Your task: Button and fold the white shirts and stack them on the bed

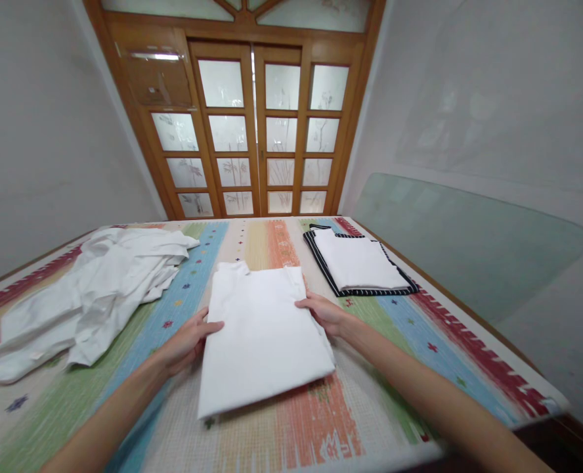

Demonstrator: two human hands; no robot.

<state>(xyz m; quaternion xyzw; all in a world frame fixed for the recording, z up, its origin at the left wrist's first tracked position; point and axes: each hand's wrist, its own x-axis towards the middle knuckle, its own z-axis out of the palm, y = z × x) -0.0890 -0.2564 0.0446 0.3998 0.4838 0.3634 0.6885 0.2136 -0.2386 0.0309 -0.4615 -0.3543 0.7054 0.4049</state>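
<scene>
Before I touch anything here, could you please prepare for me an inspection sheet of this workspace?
Surface: striped, patterned cover, cloths lying on it.
Job's things: folded white cloth between both hands; at the right, a smaller-looking white cloth atop a black-and-white striped cloth.
Clutter: rumpled white cloth spread at the left.
Hands: left hand and right hand hold opposite side edges, thumbs on top.
Cables: nothing seen.
Surroundings: glazed wooden doors ahead; pale green panel by the right wall.
</scene>
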